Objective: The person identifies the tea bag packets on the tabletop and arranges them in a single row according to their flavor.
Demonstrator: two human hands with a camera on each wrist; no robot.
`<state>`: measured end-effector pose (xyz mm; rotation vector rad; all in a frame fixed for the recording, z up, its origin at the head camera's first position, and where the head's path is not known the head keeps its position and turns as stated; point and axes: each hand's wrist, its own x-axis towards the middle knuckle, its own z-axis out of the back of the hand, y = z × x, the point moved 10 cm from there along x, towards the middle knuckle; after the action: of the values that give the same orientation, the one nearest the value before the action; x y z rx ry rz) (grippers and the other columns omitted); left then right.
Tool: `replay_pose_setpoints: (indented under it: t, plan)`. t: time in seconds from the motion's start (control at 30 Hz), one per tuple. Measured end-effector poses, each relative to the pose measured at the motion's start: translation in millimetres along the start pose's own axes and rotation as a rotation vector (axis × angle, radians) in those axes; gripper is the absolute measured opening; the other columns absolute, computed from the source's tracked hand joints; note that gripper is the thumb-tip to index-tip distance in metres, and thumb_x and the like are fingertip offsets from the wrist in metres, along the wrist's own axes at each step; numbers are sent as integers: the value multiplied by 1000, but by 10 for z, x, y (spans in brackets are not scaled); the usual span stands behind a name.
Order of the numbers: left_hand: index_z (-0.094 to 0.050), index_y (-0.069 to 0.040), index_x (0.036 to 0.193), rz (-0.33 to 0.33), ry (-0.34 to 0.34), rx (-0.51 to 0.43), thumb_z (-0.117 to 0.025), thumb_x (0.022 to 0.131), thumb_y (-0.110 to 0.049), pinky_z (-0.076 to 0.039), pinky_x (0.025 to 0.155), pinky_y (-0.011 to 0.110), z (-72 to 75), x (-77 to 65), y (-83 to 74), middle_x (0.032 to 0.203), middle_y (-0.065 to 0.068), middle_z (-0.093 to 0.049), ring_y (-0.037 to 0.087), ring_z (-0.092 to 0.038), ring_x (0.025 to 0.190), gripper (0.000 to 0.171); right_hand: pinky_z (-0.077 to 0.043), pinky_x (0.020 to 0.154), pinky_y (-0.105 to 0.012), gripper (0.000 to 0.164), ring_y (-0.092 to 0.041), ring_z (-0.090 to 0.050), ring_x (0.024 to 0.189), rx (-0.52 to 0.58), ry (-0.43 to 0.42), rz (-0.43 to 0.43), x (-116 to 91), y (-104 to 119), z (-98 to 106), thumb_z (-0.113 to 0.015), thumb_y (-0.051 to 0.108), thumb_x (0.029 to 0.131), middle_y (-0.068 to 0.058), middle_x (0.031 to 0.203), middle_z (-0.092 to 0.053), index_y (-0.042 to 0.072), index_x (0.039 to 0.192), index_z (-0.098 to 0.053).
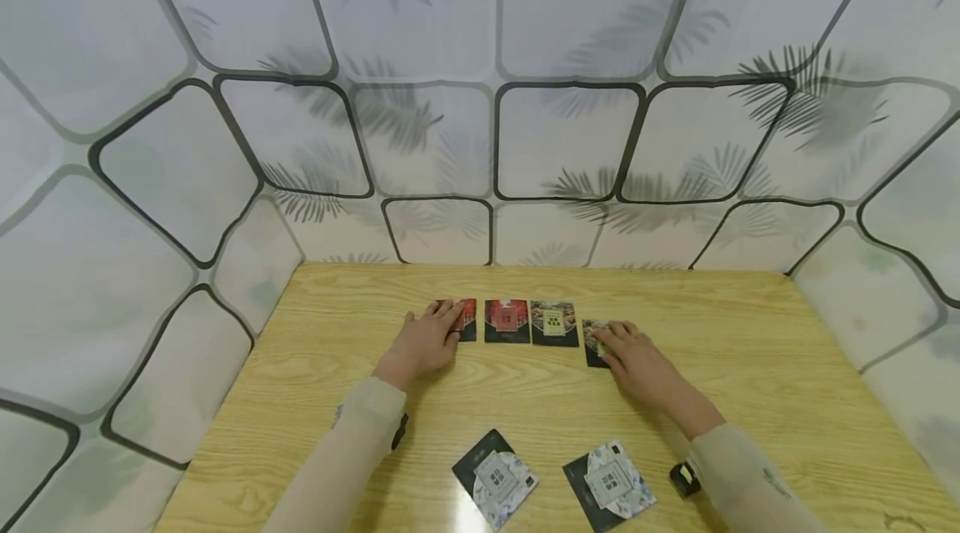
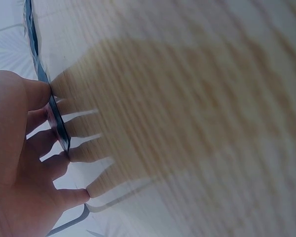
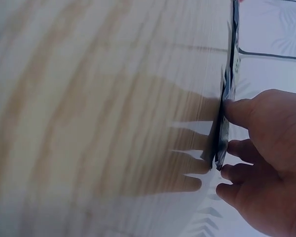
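Observation:
Four flat printed packets lie in a row toward the back of the table. My left hand (image 1: 425, 343) rests its fingertips on the leftmost red-and-black packet (image 1: 468, 323), covering part of it. Beside it lies a second red packet (image 1: 507, 322), then a brown-patterned packet (image 1: 554, 324). At the right end, my right hand (image 1: 636, 359) touches another brown-patterned packet (image 1: 596, 356), set slightly nearer than the rest. The left wrist view shows spread fingers along the packet (image 2: 63, 131); in the right wrist view, the thumb and fingers meet the face of a packet (image 3: 224, 133).
Two black-and-white packets, one on the left (image 1: 496, 479) and one on the right (image 1: 609, 483), lie angled near the front of the wooden table (image 1: 322, 308). Patterned fabric walls (image 1: 570, 141) stand behind and at both sides.

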<state>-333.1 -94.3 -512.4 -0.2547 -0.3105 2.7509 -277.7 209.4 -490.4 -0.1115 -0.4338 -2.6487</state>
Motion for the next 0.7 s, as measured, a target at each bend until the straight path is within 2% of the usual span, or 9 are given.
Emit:
replay_pose_setpoints:
  t: [0.4, 0.7]
  plan:
    - [-31, -18, 168, -5, -5, 10, -46, 113, -34, -28, 122, 74, 14, -14, -14, 173, 12, -32, 38, -30, 160, 60, -37, 117, -71, 45, -57, -43, 143, -3, 46, -42, 81, -25, -9, -57, 8, 107, -36, 153, -49, -3, 151, -54]
    - [-31, -18, 168, 5, 2, 17, -45, 113, -34, -27, 123, 73, 8, -14, -11, 173, 11, -32, 38, -30, 160, 59, -38, 115, -71, 45, -55, -45, 142, -10, 51, -42, 144, -49, -25, -57, 7, 107, -34, 151, -51, -4, 150, -54]
